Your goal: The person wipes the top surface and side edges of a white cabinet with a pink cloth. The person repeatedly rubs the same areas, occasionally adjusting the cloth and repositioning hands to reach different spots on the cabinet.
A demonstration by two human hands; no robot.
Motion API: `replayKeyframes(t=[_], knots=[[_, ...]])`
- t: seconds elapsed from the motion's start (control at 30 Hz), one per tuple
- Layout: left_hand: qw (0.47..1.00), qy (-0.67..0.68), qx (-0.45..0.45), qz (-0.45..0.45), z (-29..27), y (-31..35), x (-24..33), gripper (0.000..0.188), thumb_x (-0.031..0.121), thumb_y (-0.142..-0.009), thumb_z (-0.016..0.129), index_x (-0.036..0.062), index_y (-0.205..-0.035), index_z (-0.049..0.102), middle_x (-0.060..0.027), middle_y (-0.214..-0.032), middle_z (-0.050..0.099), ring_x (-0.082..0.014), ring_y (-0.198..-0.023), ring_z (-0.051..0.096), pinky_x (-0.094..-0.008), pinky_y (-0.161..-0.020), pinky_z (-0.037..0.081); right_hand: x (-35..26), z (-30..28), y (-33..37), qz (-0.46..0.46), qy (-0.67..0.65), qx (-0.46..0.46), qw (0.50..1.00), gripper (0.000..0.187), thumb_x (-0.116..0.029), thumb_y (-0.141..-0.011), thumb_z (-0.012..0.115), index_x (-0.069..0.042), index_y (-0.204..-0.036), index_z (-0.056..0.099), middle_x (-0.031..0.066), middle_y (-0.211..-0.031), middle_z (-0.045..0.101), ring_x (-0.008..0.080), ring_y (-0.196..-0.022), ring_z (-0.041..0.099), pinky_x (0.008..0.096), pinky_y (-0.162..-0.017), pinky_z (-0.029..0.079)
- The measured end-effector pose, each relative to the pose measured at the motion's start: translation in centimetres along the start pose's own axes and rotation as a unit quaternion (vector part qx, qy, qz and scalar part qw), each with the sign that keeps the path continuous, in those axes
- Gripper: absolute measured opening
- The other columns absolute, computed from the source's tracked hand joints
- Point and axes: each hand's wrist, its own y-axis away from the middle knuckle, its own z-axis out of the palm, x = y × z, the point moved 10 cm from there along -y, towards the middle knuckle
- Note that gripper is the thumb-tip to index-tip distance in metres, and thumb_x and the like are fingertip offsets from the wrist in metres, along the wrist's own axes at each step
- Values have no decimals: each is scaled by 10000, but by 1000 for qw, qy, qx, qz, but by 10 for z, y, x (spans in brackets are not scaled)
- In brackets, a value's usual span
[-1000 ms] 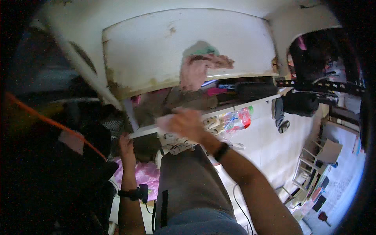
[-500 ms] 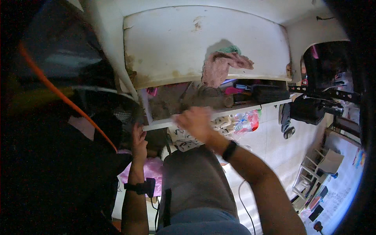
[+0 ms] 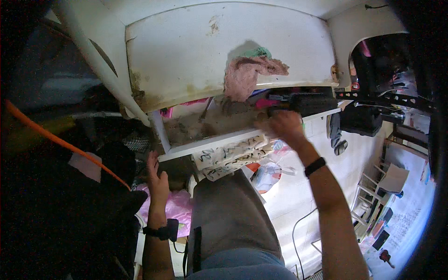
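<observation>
A white drawer (image 3: 210, 144) is pulled out below a stained white surface (image 3: 186, 51). Its bottom looks brown and dusty. My right hand (image 3: 288, 127) reaches over the front edge toward the right part of the drawer, its fingers blurred by motion, so whether they hold anything is unclear. Beside it in the drawer lie a pink item (image 3: 264, 103) and a dark, elongated object (image 3: 312, 103). My left hand (image 3: 158, 179) is just outside the drawer's left front corner, fingers stretched out and holding nothing. A crumpled pink cloth (image 3: 241, 78) with a green part rests on the white surface.
Patterned cream fabric (image 3: 231, 156) hangs or lies below the drawer front, near my legs. Plastic bags (image 3: 267, 177) lie beyond it on the pale floor. Pink plastic (image 3: 179, 210) sits by my left forearm. An orange cord (image 3: 70, 144) crosses the left side; a white chair (image 3: 368, 196) stands right.
My right hand has moved rightward along the drawer. My left hand has come slightly away from the drawer corner, its fingers straighter. The whole view has shifted a little.
</observation>
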Motion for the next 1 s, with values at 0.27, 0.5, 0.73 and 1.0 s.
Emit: replayKeyframes(t=[0.27,0.5,0.73,1.0], knots=[[963,250,-13,-99,13,-3,-9,1019,-108,-670,421,170,-1543,-25,-207,-1559,183,-298,-1441,203,-426,-1174,126,-79,-21,-15,-58,11,153,986,288,-430,-763,648,-214,-952,641,33,-926,591,270,-918,546,459,-754,420],[929,352,-3,-111,4,1,-9,948,-56,-731,443,160,-1545,8,-202,-1544,232,-305,-1416,271,-403,-1158,217,-302,-59,-104,-98,-138,179,969,364,-271,-764,611,-112,-1092,610,96,-1043,561,308,-1024,497,471,-839,398],[964,220,105,-108,-13,6,-34,626,52,-865,558,53,-1443,317,-160,-1409,430,-279,-1297,432,-361,-1080,346,-235,-54,-65,-164,-104,178,965,411,-280,-771,609,-109,-1144,573,110,-1168,533,351,-1181,445,528,-910,378],[982,-142,107,66,11,30,62,295,70,-834,650,42,-1118,575,-110,-1103,558,-249,-1017,552,-346,-873,461,-149,-71,-45,-41,-223,95,969,498,-183,-682,705,-101,-1154,568,142,-1146,543,359,-1093,495,523,-842,404]])
